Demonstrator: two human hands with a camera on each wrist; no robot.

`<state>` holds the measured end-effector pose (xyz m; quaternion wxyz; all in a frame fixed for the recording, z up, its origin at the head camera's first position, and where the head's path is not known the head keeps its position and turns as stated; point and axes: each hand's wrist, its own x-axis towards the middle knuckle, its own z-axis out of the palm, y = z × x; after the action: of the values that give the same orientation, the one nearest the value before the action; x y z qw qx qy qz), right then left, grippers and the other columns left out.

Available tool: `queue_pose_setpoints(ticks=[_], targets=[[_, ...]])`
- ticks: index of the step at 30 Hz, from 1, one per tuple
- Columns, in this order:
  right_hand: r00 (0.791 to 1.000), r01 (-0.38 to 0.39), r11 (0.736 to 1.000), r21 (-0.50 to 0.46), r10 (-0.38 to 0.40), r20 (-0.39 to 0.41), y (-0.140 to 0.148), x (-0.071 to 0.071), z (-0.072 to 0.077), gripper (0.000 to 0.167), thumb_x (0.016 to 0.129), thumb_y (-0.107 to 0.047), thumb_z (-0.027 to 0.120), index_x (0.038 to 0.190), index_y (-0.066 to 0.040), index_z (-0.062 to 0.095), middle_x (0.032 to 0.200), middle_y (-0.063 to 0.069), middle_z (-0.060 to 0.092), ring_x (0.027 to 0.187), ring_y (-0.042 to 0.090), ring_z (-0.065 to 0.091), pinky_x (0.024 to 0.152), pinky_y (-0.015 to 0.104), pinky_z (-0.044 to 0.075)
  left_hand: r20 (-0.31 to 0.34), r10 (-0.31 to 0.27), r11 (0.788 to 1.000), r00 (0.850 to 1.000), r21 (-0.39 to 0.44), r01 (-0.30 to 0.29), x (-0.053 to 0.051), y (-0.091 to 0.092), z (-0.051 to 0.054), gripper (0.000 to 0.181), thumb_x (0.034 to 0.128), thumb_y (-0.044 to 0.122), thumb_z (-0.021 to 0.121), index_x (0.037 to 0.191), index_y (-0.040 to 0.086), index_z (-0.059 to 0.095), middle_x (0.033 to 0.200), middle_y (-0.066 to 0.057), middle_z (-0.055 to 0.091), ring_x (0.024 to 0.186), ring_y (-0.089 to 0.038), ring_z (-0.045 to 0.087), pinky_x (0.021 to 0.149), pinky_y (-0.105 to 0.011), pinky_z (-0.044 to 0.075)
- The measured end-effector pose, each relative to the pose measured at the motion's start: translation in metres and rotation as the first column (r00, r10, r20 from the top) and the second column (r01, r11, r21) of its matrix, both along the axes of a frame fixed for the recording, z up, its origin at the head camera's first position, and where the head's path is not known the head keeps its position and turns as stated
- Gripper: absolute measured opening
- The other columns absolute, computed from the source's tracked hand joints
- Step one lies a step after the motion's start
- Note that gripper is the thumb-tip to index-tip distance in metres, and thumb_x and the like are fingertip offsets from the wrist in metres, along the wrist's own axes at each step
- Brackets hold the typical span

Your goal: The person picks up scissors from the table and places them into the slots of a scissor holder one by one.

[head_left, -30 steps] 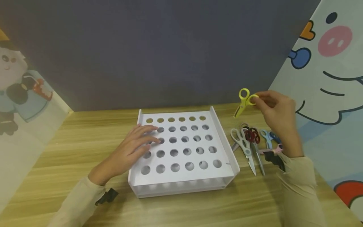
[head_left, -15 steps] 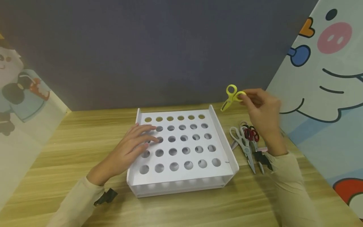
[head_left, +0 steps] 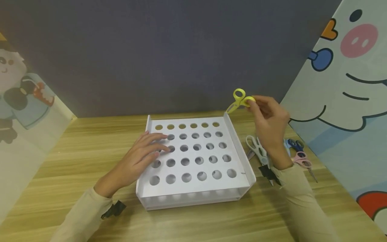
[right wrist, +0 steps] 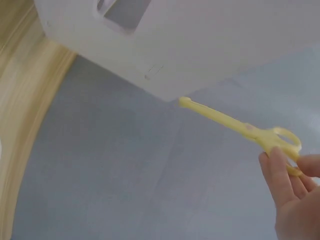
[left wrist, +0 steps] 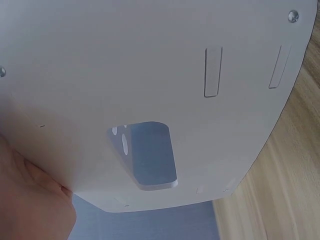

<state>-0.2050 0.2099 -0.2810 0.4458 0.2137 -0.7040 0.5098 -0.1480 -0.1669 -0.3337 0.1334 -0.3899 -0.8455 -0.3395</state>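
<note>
One pair of yellow scissors (head_left: 240, 100) has moved nearer the rack (head_left: 178, 170).

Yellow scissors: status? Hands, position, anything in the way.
Right hand pinches yellow scissors, held up at white rack's far right corner. Left hand rests on white rack. Possibly in the way: raised right wall; contact unclear.

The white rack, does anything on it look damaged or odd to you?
One thing: a small dark mark on the rack, near its right front corner. It stands out against the white surface; scratch or stain, I can't tell.
</note>
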Motion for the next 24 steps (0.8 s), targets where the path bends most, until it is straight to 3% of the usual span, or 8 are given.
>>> queue_pose_setpoints(ticks=[5,11,16,21,24], targets=[[0.999,-0.043,0.999,-0.02,0.043,0.0,-0.008,0.005,0.002,0.013,0.088,0.007,0.069,0.1,0.011,0.071,0.093,0.021,0.073,0.08,0.016,0.073,0.072,0.022,0.059,0.0,0.004,1.0,1.0,0.006,-0.004,0.0,0.0,0.0,0.027,0.0994,0.008,0.048,0.115,0.013,0.069,0.144,-0.009,0.052,0.14,-0.026,0.039,0.123,-0.053,0.004],[0.997,-0.074,0.997,-0.018,0.074,-0.004,-0.024,0.016,0.006,0.011,0.088,0.013,0.067,0.097,0.018,0.068,0.085,0.029,0.07,0.077,0.017,0.072,0.07,0.019,0.057,-0.003,0.008,1.0,1.0,0.01,-0.008,0.0,0.0,-0.001,0.027,0.099,0.007,0.048,0.114,0.013,0.07,0.143,-0.009,0.053,0.14,-0.026,0.039,0.123,-0.05,0.004],[0.999,0.029,0.998,-0.059,-0.03,-0.014,-0.033,0.018,0.005,0.012,0.089,0.008,0.067,0.098,0.017,0.068,0.087,0.027,0.071,0.077,0.011,0.07,0.07,0.018,0.056,-0.001,0.009,1.0,1.0,0.012,-0.009,-0.001,0.0,-0.001,0.028,0.0994,0.007,0.047,0.114,0.013,0.07,0.142,-0.008,0.053,0.139,-0.025,0.04,0.123,-0.05,0.004],[0.988,0.147,0.989,-0.025,-0.148,-0.037,-0.034,0.019,0.003,0.013,0.091,0.003,0.068,0.099,0.013,0.07,0.087,0.022,0.073,0.075,0.007,0.066,0.064,0.016,0.049,-0.006,0.0,1.0,1.0,0.016,0.0,-0.001,0.001,-0.001,0.028,0.1,0.008,0.046,0.114,0.012,0.07,0.14,-0.009,0.055,0.137,-0.026,0.042,0.123,-0.051,0.004],[0.99,0.134,0.991,-0.025,-0.135,-0.039,-0.033,0.018,0.002,0.012,0.091,0.003,0.068,0.099,0.012,0.07,0.085,0.022,0.073,0.068,0.006,0.064,0.06,0.016,0.049,-0.003,0.0,1.0,1.0,0.018,0.0,0.0,0.001,-0.001,0.028,0.1002,0.008,0.046,0.114,0.012,0.07,0.139,-0.008,0.055,0.136,-0.025,0.043,0.123,-0.052,0.004]])
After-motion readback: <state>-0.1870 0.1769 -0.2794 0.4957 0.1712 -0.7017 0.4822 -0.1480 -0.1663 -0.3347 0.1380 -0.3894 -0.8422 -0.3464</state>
